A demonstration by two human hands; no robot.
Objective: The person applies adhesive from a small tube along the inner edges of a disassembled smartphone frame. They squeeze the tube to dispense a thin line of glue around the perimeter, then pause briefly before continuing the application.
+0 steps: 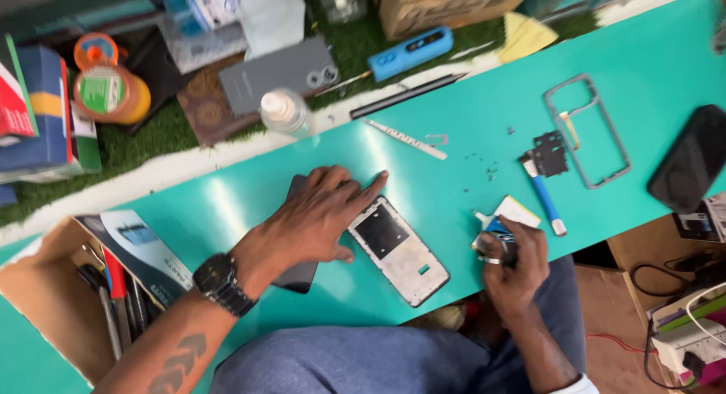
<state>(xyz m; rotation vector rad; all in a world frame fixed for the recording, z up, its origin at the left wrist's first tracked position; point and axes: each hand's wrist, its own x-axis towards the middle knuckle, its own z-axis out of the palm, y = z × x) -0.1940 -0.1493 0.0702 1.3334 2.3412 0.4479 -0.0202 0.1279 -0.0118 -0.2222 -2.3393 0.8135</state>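
At frame centre, the left hand [318,216] lies flat, fingers spread, pressing the opened white smartphone chassis [398,250]. The right hand [514,265] grips a small blue glue tube [495,228] at lower right.

teal worktop [227,205], glossy glare | green turf mat [136,148] behind | cardboard boxes [446,4]

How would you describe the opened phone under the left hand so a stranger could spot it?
On the green table, find the left hand with the wristwatch. Its fingers press the opened phone, a pale slab with a dark square inside, unlike the empty grey frame farther right.
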